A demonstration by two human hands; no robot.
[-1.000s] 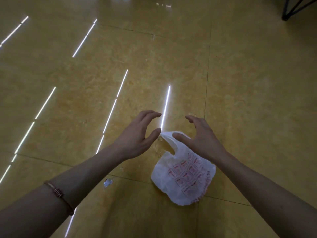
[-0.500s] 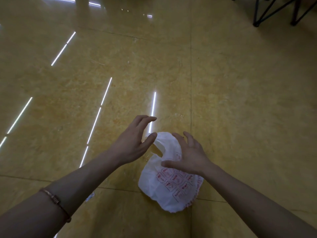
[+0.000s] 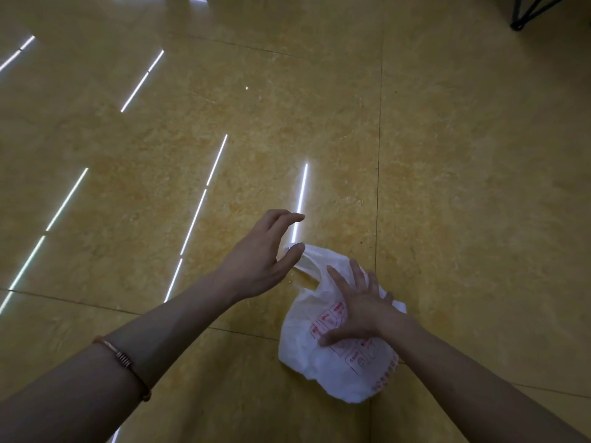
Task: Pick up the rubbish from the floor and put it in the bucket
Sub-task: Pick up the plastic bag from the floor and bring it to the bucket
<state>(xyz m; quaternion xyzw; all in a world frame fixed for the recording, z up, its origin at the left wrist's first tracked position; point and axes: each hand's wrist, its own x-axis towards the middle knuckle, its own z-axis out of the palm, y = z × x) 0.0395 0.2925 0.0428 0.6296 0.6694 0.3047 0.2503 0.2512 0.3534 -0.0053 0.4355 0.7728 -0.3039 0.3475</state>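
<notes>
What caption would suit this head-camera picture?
Right hand spread flat on a white plastic bag lying on a glossy yellow floor; open left hand reaching its handle.

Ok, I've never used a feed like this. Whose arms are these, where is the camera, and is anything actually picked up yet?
There is no machine here: these are a person's two bare arms, seen from one wide-angle camera worn on their head and looking down at a glossy yellow tiled floor. The bright streaks are ceiling lights reflected in the tiles. The only rubbish in view is a white plastic bag with red print lying on the floor. The right hand is spread open, flat over the bag. The left hand, whose forearm wears a copper bracelet, is open with curled fingers at the bag's handle loop. Neither hand has closed on it, so nothing is lifted. No bucket is in view.
</notes>
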